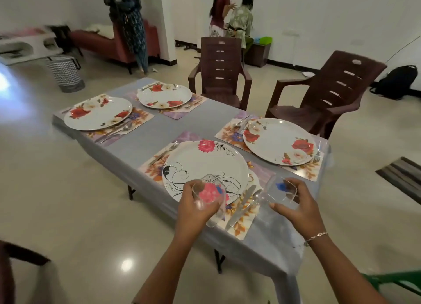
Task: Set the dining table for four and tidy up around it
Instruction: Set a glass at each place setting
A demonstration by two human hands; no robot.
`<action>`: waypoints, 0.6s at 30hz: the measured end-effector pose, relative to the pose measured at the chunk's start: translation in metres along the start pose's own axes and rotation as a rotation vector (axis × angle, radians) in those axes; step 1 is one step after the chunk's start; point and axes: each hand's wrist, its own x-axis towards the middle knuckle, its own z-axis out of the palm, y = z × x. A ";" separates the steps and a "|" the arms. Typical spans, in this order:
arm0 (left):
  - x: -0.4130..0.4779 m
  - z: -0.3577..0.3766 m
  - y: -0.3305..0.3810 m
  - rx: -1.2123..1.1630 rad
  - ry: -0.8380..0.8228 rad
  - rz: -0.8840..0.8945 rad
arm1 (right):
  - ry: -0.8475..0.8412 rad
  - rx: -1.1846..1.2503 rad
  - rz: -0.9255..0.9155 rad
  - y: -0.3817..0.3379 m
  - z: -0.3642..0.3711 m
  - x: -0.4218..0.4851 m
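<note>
Pink-print glass (208, 195) gripped in left hand (193, 209), fingers curled round it; blue-print glass (280, 189) likewise in right hand (300, 210). Set each upright beyond the knife (241, 205), off the plate (200, 160)

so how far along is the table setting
Done: four plates sit on mats on the table, cutlery alongside. In hand: the left hand holds a glass, the right hand a second glass, above the nearest setting. Left: no glass stands on the table yet, and two chairs stand away from it.
</note>
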 end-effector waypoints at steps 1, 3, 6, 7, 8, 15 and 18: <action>0.008 -0.002 -0.002 0.001 -0.006 0.001 | 0.004 -0.016 0.010 -0.001 0.003 0.005; 0.025 -0.002 -0.002 0.018 -0.023 0.004 | 0.027 -0.033 0.033 -0.004 0.006 0.019; 0.053 0.000 -0.001 0.054 -0.064 0.039 | 0.091 -0.045 0.045 -0.001 0.009 0.042; 0.064 0.002 -0.002 0.068 -0.084 0.047 | 0.112 -0.045 0.056 0.002 0.010 0.052; 0.070 0.002 -0.002 0.077 -0.095 0.051 | 0.123 -0.046 0.060 0.005 0.011 0.059; 0.131 0.010 -0.005 0.093 -0.207 0.069 | 0.204 -0.060 0.158 0.029 0.025 0.122; 0.148 0.015 -0.007 0.069 -0.215 0.061 | 0.209 -0.066 0.204 0.036 0.034 0.138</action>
